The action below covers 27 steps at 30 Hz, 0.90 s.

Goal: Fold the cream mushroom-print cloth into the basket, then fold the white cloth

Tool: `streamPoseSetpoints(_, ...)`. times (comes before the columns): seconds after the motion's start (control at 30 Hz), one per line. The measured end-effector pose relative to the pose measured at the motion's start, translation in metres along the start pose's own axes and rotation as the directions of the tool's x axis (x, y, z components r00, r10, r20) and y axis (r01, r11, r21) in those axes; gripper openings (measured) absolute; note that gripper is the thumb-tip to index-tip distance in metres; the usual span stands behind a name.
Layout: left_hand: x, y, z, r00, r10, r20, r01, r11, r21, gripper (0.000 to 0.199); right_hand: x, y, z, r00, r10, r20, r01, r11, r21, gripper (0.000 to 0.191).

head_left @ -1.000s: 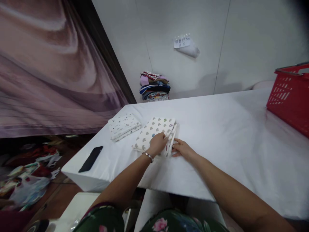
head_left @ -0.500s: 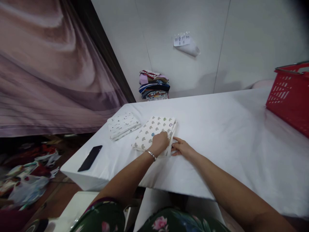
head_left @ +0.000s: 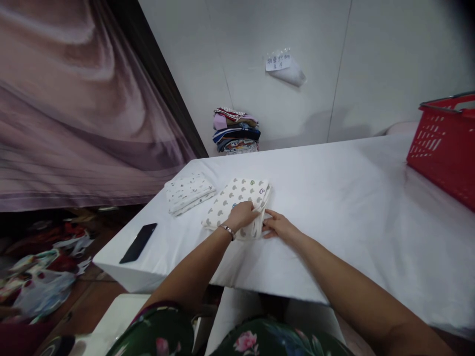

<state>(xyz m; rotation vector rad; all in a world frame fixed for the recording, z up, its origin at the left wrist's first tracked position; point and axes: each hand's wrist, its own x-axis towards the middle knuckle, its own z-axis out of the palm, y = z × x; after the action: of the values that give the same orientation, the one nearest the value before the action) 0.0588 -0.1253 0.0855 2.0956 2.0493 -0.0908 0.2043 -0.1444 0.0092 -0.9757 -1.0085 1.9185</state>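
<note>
A folded white cloth (head_left: 222, 202) with grey mushroom-like prints lies on the white-covered table (head_left: 326, 198). My left hand (head_left: 242, 215), with a bracelet at the wrist, rests on its right part, fingers closed on a fold of the cloth. At the cloth's right edge is my right hand (head_left: 276, 225), its fingers apart and touching the edge; some fingertips are hidden by the cloth. Just to the left lies a second folded white cloth (head_left: 189, 193) with small dark prints.
A black phone (head_left: 138, 243) lies near the table's left corner. Folded clothes (head_left: 236, 131) are stacked by the wall behind. A red basket (head_left: 445, 148) stands at the right. Plastic bags (head_left: 44, 291) lie on the floor at left.
My left hand has shifted slightly left, and the fold at the cloth's right edge now shows more openly beneath its fingers. My right hand has hardly moved.
</note>
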Motion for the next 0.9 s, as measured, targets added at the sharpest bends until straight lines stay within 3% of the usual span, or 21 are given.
streamPoseSetpoints(0.13, -0.004, 0.004, 0.003, 1.0, -0.009, -0.028, 0.01, 0.999, 0.037, 0.024, 0.0, 0.0, 0.0, 1.0, 0.0, -0.003, 0.0, 1.0, 0.004, 0.064)
streamPoseSetpoints(0.33, -0.011, 0.016, 0.008, 0.997, 0.006, -0.076, 0.0, 0.997, 0.074, 0.052, -0.001, -0.002, 0.001, 0.999, 0.031, -0.039, -0.029, 0.999, 0.038, 0.075)
streamPoseSetpoints(0.6, 0.001, 0.011, 0.003, 0.998, -0.057, 0.009, 0.057, 0.996, 0.072, 0.032, -0.005, -0.006, 0.004, 0.999, 0.026, -0.032, -0.026, 1.0, 0.012, 0.064)
streamPoseSetpoints(0.77, -0.002, 0.01, 0.004, 0.998, -0.051, -0.035, 0.054, 0.996, 0.069, 0.031, -0.002, -0.003, 0.002, 0.998, 0.016, 0.055, -0.015, 1.0, -0.02, 0.041)
streamPoseSetpoints(0.9, -0.006, 0.011, 0.007, 0.997, -0.046, -0.067, 0.052, 0.995, 0.08, 0.029, 0.001, 0.0, 0.0, 0.996, 0.043, 0.072, -0.042, 0.999, -0.016, 0.039)
